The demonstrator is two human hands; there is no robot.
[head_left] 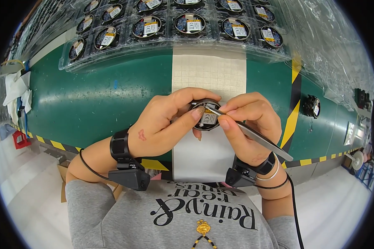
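Between my hands is a round black electronic module [208,119], its open face showing a pale printed label and a bit of yellow. My left hand [170,116] is closed around its left side, the thumb pressing on the face near the upper edge. A pair of metal tweezers [257,136] lies in my right hand [253,120], pinched between thumb and fingers. Its tips reach into the upper part of the module, close to my left thumb. Whatever small part the tips touch is too small to make out.
Clear plastic trays [170,39] with several similar round modules stand along the far side. Another module [312,106] sits at the right, beyond a yellow-black tape strip [293,112]. A pale gridded mat [207,70] crosses the green table [99,89]. White cloths [18,89] hang at the left.
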